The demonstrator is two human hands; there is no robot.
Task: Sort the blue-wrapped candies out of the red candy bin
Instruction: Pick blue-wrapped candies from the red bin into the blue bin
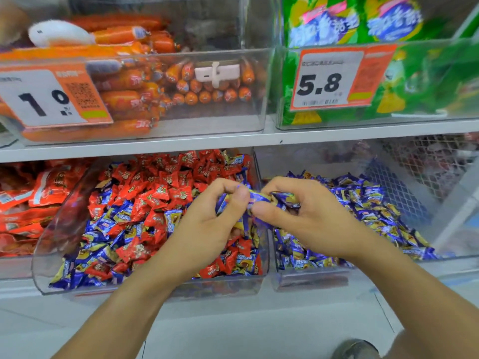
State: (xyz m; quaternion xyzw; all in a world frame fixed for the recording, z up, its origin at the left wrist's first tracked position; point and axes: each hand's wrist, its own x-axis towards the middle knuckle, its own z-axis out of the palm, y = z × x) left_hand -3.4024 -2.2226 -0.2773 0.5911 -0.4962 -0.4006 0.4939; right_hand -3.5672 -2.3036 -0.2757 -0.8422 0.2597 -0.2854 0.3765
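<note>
Partly hidden, blue-wrapped candies [259, 196] pinched between left hand [207, 218], right hand [298, 213]

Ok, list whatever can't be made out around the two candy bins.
- Candy count in the left hand and right hand: fingers cover the blue-wrapped candies.
- Red candy bin under the hands: hidden.
- Wrapper print: blurred.
- Blue candy bin: right side cut off.
</note>
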